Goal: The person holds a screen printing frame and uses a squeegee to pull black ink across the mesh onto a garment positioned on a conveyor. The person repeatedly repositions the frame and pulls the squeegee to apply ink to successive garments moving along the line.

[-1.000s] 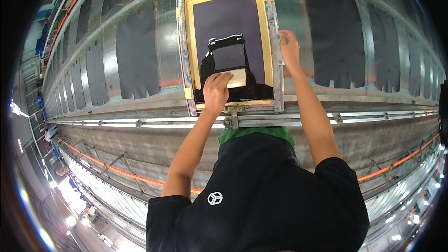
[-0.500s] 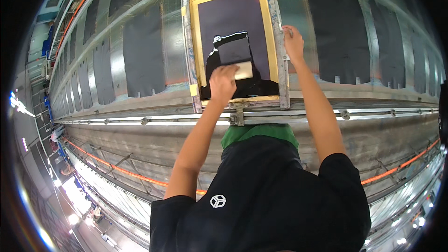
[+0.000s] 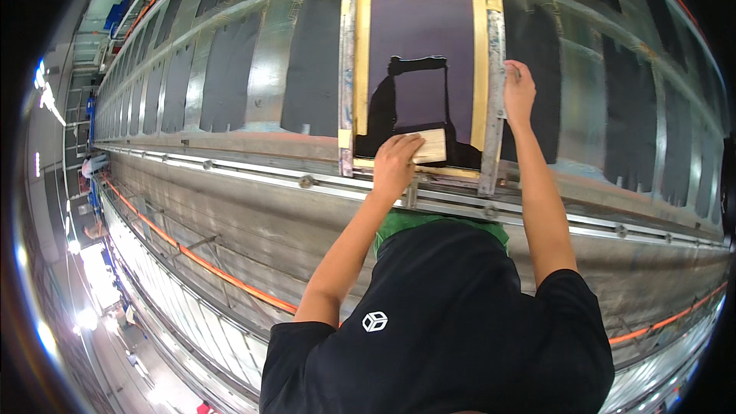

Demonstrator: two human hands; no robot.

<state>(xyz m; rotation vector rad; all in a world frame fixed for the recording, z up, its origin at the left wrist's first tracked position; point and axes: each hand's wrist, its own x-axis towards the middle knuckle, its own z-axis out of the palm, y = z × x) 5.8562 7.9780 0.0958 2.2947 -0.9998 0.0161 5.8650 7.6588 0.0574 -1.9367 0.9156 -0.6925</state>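
Note:
Straight ahead lies a screen frame (image 3: pixel 347 46) with yellow tape round a purple mesh (image 3: pixel 422 27). Dark glossy ink (image 3: pixel 379 119) forms a patch across its lower part, around a bare purple rectangle. My left hand (image 3: pixel 395 165) is closed on a pale wooden-handled squeegee (image 3: pixel 429 144) over the ink near the frame's near edge; its blade is hidden. My right hand (image 3: pixel 520 96) has its fingers curled on the frame's right side rail.
A long metal table (image 3: pixel 264 69) carries several dark sheets (image 3: pixel 226 80) either side of the frame. A metal rail (image 3: pixel 264 172) runs along its near edge, with an orange hose or cable (image 3: pixel 230 276) below. Another person (image 3: pixel 93 165) stands far left.
The squeegee in my left hand has shifted toward the frame's near edge. The frame appears further right in the picture as the view swings. My right hand stays on its side rail.

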